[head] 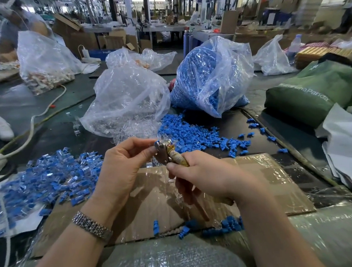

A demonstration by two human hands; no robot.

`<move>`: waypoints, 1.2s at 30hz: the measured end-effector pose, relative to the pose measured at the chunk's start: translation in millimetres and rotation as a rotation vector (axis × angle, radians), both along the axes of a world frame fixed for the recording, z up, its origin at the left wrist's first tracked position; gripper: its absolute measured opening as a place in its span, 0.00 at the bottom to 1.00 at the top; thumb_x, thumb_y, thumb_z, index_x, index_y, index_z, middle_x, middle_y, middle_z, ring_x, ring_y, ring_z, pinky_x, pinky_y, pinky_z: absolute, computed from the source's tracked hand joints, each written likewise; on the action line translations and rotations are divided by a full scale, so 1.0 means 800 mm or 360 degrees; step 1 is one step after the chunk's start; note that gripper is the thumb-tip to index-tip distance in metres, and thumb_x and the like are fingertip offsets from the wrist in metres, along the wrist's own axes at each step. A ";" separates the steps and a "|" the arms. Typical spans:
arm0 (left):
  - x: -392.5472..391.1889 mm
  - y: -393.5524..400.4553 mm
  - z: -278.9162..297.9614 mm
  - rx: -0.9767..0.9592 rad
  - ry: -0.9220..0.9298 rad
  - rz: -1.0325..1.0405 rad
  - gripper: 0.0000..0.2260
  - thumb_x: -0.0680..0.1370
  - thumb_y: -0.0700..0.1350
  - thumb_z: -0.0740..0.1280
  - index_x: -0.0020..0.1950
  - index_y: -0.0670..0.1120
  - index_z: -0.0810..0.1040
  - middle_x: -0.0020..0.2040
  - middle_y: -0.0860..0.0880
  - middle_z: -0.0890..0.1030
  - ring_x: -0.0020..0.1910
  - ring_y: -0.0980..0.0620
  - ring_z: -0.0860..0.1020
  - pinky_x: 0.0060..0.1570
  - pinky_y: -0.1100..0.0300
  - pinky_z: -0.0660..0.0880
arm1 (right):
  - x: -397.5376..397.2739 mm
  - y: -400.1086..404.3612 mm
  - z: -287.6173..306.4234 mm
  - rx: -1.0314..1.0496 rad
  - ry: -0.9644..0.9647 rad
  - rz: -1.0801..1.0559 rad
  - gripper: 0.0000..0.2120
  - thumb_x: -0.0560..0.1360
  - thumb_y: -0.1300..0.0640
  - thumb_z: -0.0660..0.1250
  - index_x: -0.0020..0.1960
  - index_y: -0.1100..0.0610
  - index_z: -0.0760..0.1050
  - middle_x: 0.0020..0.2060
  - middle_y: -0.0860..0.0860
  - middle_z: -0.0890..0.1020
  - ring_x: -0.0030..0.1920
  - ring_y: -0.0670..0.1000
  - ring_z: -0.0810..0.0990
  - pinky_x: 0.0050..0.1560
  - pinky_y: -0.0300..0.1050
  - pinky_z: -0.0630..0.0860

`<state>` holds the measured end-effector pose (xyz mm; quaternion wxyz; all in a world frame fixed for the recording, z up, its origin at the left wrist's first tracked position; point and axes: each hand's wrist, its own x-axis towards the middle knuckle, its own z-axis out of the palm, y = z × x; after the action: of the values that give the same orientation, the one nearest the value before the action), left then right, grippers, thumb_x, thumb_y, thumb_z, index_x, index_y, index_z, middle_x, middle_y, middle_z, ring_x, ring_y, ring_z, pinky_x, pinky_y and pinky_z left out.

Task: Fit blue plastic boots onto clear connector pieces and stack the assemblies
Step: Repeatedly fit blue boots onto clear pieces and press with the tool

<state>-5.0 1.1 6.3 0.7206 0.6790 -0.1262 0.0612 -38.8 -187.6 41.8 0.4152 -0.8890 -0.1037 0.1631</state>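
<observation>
My right hand grips a pair of pliers with tape-wrapped handles, jaws pointing up and away. At the jaws, my left hand pinches a blue boot with a clear connector piece beside it. Both hands hover above a tape-covered cardboard sheet. A heap of finished blue-and-clear assemblies lies to the left. Loose blue boots are scattered just beyond the hands.
A clear bag of connector pieces and a bag of blue boots stand behind the hands. A green bag sits at the right, white cables at the left. A few boots lie at the cardboard's near edge. Another person works far left.
</observation>
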 end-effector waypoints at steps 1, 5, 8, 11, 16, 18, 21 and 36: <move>0.001 0.001 0.000 -0.0008 0.0013 -0.0008 0.11 0.71 0.41 0.73 0.52 0.41 0.84 0.49 0.48 0.88 0.48 0.55 0.85 0.46 0.69 0.79 | 0.001 -0.002 0.000 0.0036 0.0022 0.0004 0.22 0.84 0.44 0.60 0.50 0.65 0.74 0.39 0.57 0.85 0.39 0.61 0.85 0.52 0.63 0.81; 0.007 0.008 0.003 -0.0301 0.0182 -0.0097 0.08 0.69 0.41 0.74 0.47 0.49 0.87 0.50 0.45 0.86 0.48 0.51 0.83 0.48 0.63 0.81 | 0.003 -0.016 0.005 0.0336 0.0168 0.0012 0.22 0.84 0.44 0.61 0.58 0.65 0.77 0.39 0.55 0.87 0.41 0.57 0.87 0.43 0.48 0.83; 0.011 0.013 0.000 -0.0430 0.0282 -0.0192 0.11 0.71 0.39 0.73 0.50 0.49 0.87 0.54 0.43 0.86 0.52 0.50 0.84 0.48 0.62 0.81 | 0.004 -0.030 0.008 0.0385 0.0166 -0.0051 0.23 0.83 0.42 0.61 0.58 0.63 0.77 0.40 0.55 0.86 0.42 0.58 0.87 0.43 0.48 0.83; 0.012 0.016 -0.002 -0.0442 0.0362 -0.0235 0.12 0.72 0.38 0.71 0.54 0.46 0.87 0.53 0.42 0.86 0.50 0.50 0.84 0.46 0.62 0.81 | 0.005 -0.043 0.009 0.0274 0.0043 -0.0245 0.22 0.82 0.39 0.62 0.54 0.59 0.77 0.39 0.54 0.86 0.42 0.57 0.87 0.49 0.55 0.84; 0.014 0.020 -0.008 -0.0049 0.0414 -0.0076 0.10 0.79 0.35 0.66 0.53 0.45 0.85 0.49 0.41 0.84 0.44 0.50 0.83 0.43 0.61 0.82 | 0.020 -0.052 -0.002 -0.0590 -0.0302 -0.0714 0.17 0.81 0.38 0.61 0.43 0.51 0.72 0.38 0.50 0.80 0.39 0.52 0.79 0.38 0.49 0.72; 0.017 0.023 -0.012 0.0326 0.0352 0.0152 0.11 0.82 0.35 0.63 0.56 0.46 0.83 0.49 0.42 0.83 0.44 0.49 0.82 0.42 0.61 0.81 | 0.024 -0.058 -0.013 -0.0835 -0.0263 -0.0788 0.15 0.80 0.42 0.61 0.43 0.52 0.71 0.39 0.50 0.78 0.40 0.51 0.77 0.37 0.48 0.69; 0.019 0.029 -0.015 0.1125 0.0021 0.0635 0.09 0.83 0.36 0.62 0.57 0.44 0.80 0.51 0.46 0.80 0.48 0.48 0.78 0.48 0.56 0.73 | 0.026 -0.063 -0.026 -0.1015 -0.0142 -0.0833 0.13 0.79 0.45 0.65 0.45 0.54 0.72 0.46 0.54 0.79 0.47 0.56 0.79 0.47 0.51 0.77; -0.003 0.003 -0.012 0.1600 -0.0455 0.0256 0.09 0.80 0.42 0.67 0.58 0.51 0.83 0.50 0.53 0.77 0.50 0.57 0.73 0.52 0.65 0.71 | 0.059 -0.010 -0.046 -0.1164 -0.0713 -0.0441 0.10 0.83 0.55 0.62 0.61 0.49 0.78 0.58 0.50 0.77 0.65 0.55 0.69 0.63 0.61 0.63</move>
<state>-7.1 3.5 -3.2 0.2748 0.9332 -0.1845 0.1402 8.2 -196.0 4.9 0.0590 -0.9961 -0.0066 -0.0647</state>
